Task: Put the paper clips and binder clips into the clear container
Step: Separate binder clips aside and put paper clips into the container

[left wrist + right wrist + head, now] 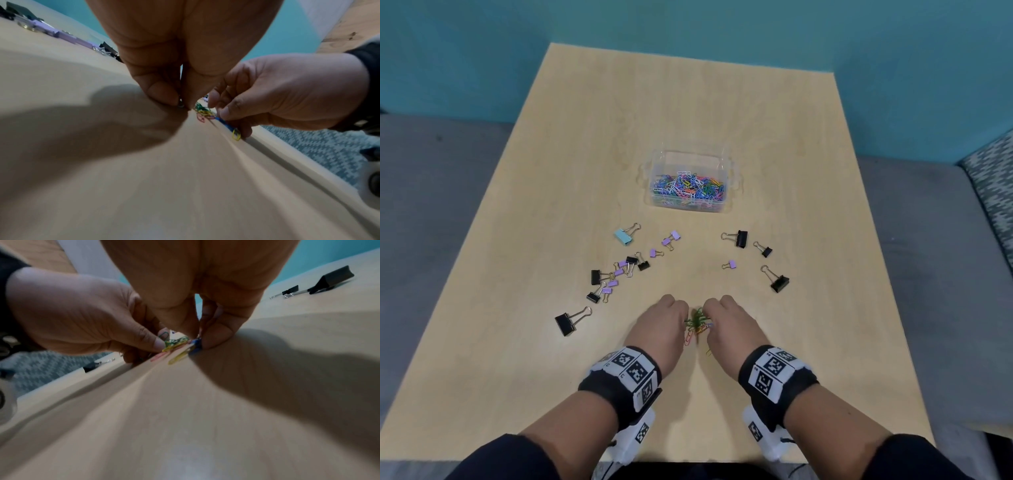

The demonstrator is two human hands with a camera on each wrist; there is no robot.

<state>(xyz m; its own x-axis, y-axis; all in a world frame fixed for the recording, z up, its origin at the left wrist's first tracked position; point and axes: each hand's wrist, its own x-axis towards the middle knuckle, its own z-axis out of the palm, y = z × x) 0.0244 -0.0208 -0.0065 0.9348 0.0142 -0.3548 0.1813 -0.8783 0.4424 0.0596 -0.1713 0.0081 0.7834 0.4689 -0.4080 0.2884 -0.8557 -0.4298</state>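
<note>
A small heap of coloured paper clips (pixel 697 323) lies on the wooden table (pixel 688 102) near its front edge. My left hand (pixel 684 319) and right hand (pixel 707 316) close in on the heap from either side, fingers curled. In the left wrist view the left hand (pixel 182 104) pinches clips against the table. In the right wrist view the right hand (pixel 198 341) pinches a blue clip (pixel 195 345) beside green and yellow ones. The clear container (pixel 690 153), holding many clips, stands farther back at centre. Binder clips lie loose: a black one (pixel 566 323), a light blue one (pixel 624 236), purple ones (pixel 671 238).
More black binder clips (pixel 779 282) lie to the right of the hands, and a cluster of small black and purple ones (pixel 613 274) to the left. A grey sofa (pixel 448 205) surrounds the table, with a patterned cushion (pixel 993 192) at the right.
</note>
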